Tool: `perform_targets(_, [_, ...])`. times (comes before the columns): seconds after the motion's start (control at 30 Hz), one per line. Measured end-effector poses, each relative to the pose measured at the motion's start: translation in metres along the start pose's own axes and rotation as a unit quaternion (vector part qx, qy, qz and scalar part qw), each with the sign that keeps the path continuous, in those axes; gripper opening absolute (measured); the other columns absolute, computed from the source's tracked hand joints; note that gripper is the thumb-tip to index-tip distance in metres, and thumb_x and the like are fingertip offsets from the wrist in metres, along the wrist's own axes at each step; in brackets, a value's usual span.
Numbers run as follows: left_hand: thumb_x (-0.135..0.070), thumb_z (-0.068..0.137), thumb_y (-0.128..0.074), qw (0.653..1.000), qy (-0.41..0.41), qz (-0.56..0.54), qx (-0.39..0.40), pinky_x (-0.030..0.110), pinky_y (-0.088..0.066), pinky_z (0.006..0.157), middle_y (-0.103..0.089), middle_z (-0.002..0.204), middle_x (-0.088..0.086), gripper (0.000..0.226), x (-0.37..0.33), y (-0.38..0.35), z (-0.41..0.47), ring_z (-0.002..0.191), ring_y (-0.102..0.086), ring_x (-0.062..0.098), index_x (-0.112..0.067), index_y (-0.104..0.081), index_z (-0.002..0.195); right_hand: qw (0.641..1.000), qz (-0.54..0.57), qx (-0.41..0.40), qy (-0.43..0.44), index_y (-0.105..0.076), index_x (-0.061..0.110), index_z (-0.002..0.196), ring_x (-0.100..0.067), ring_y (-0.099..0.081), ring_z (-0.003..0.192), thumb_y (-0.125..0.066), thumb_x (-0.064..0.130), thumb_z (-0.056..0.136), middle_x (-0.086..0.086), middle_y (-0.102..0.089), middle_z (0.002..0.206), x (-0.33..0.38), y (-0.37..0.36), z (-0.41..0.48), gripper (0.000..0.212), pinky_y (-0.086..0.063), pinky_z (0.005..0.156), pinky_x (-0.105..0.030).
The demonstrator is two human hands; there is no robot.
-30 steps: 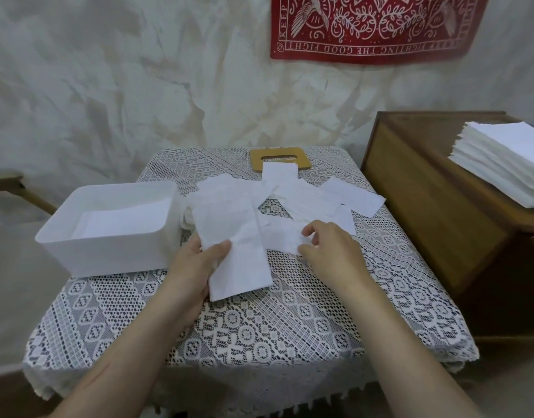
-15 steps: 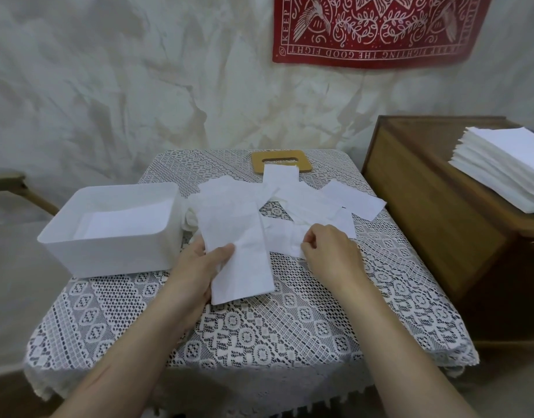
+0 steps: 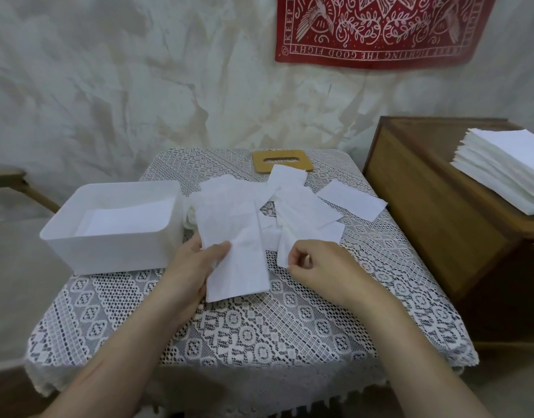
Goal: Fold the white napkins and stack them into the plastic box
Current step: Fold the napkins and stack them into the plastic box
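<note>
Several white napkins (image 3: 298, 206) are lying loose and overlapping in the middle of a lace-covered table (image 3: 259, 327), so to my eye the job is sitting somewhere in its early-to-middle stretch. A white plastic box (image 3: 114, 251) is standing open at the left side of the table, and at least one flat napkin (image 3: 124, 221) is lying on its floor; how many are stacked there I cannot tell. A person is leaning over the table with both bare hands in the pile. The left hand (image 3: 193, 267) is gripping a long folded napkin (image 3: 238, 257) by its left edge, the thumb (image 3: 220, 247) curling over the top of the paper and the other fingers hiding beneath it. This strip is lying just beside the box, its near end pointing toward the person. The right hand (image 3: 323, 263) is pinching the near corner of a second napkin (image 3: 285, 248) between thumb and forefinger, the remaining fingers curling loosely. A tall stack of napkins (image 3: 507, 173) is waiting on a wooden cabinet (image 3: 425, 212) to the right, well apart from the box, so by my reckoning most of the folding and stacking is lying ahead. A wooden slotted lid (image 3: 282, 161) is resting at the table's far edge.
</note>
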State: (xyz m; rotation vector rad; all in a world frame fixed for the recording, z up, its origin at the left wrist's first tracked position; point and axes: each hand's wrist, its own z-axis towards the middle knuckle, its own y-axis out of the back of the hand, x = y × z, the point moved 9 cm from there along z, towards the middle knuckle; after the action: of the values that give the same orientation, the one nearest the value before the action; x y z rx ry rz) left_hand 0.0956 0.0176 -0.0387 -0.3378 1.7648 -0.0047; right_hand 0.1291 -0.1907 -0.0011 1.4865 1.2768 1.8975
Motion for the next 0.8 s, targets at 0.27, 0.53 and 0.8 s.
perform_targets(0.27, [-0.014, 0.102, -0.06, 1.0, 0.004, 0.002, -0.005, 0.037, -0.059, 0.073, -0.081, 0.101, -0.003, 0.017, -0.002, 0.001, 0.0, 0.088, -0.078, 0.017, -0.019, -0.065, 0.118, 0.997, 0.043, 0.061, -0.026, -0.069, 0.029, 0.084, -0.005, -0.063, 0.078, -0.065, 0.044, 0.09, 0.013, -0.07, 0.082, -0.002, -0.015, -0.003, 0.017, -0.052, 0.072, -0.029])
perform_targets(0.53, [-0.013, 0.102, -0.06, 1.0, 0.006, 0.012, 0.005, 0.033, -0.061, 0.07, -0.079, 0.114, 0.0, 0.032, -0.001, -0.001, -0.002, 0.096, -0.077, 0.02, -0.017, -0.06, 0.134, 0.977, -0.07, -0.063, -0.191, -0.056, 0.017, 0.122, -0.029, -0.06, 0.107, -0.062, 0.047, 0.095, -0.003, -0.06, 0.118, -0.046, 0.013, 0.008, 0.041, -0.048, 0.081, -0.037])
perform_targets(0.8, [-0.012, 0.101, -0.061, 1.0, 0.006, 0.008, 0.015, 0.03, -0.062, 0.068, -0.078, 0.116, 0.0, 0.039, 0.0, -0.004, -0.004, 0.099, -0.077, 0.02, -0.017, -0.057, 0.139, 0.978, -0.06, -0.058, -0.19, -0.061, 0.021, 0.091, -0.028, -0.064, 0.094, -0.057, 0.034, 0.101, -0.002, -0.069, 0.1, -0.047, 0.011, 0.011, 0.017, -0.05, 0.076, -0.035])
